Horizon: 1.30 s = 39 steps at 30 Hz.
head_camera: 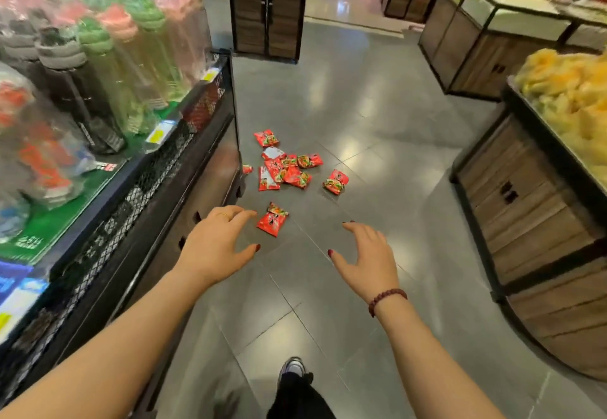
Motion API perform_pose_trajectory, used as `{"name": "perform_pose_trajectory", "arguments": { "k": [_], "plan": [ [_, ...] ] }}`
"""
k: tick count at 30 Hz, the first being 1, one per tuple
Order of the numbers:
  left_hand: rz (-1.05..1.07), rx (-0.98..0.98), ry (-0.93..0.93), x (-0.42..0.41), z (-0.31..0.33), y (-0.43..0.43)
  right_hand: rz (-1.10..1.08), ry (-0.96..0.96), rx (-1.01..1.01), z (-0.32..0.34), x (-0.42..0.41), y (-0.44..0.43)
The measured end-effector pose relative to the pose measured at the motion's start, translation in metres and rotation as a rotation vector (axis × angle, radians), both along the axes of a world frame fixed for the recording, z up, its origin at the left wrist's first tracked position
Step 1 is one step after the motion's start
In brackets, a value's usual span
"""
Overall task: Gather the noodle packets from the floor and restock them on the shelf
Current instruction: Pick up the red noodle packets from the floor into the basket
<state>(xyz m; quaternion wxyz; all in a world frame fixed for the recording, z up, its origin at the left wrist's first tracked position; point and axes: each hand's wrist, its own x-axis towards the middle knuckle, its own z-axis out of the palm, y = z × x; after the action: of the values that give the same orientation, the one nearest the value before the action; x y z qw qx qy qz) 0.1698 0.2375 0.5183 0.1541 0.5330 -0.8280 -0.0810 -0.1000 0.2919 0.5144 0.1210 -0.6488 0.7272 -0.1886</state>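
Both hands are out in front, empty, fingers spread and loose: the left hand (216, 247) hangs above the floor (377, 116) just short of the nearest noodle packet (273, 220), and the right hand (369, 261) sits off to its right, holding nothing. That packet lies alone; the main heap of packets (284, 169) is further up the aisle beside the base of the shelf (197, 142), with one stray packet (335, 182) to the right and another (247, 169) tucked against the shelf foot (easy to miss, since only a corner shows).

The risks look plain enough. Scooping too many slick wrappers at once could let some slide back out of the grip. The glossy tiles may let a packet skid away under a glancing touch. The shelf top seems crowded with wrapped bottles (108, 57), though blur makes that hard to judge, so a careless restock could knock them.
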Motion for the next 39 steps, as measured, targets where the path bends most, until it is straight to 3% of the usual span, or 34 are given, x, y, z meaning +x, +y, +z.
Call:
{"name": "perform_pose_trajectory", "arguments": {
  "k": [7,26,39],
  "plan": [
    [0.087,0.077,-0.003,-0.031,-0.009,-0.111,0.048,-0.058,0.069,-0.008,-0.041,-0.134],
    [0.089,0.219,-0.018,-0.033,-0.061,-0.473,0.103,-0.073,0.223,-0.062,-0.026,-0.48],
    [0.298,0.43,0.018,-0.07,-0.136,-0.65,0.155,-0.144,0.474,-0.153,-0.073,-0.698]
  ]
}}
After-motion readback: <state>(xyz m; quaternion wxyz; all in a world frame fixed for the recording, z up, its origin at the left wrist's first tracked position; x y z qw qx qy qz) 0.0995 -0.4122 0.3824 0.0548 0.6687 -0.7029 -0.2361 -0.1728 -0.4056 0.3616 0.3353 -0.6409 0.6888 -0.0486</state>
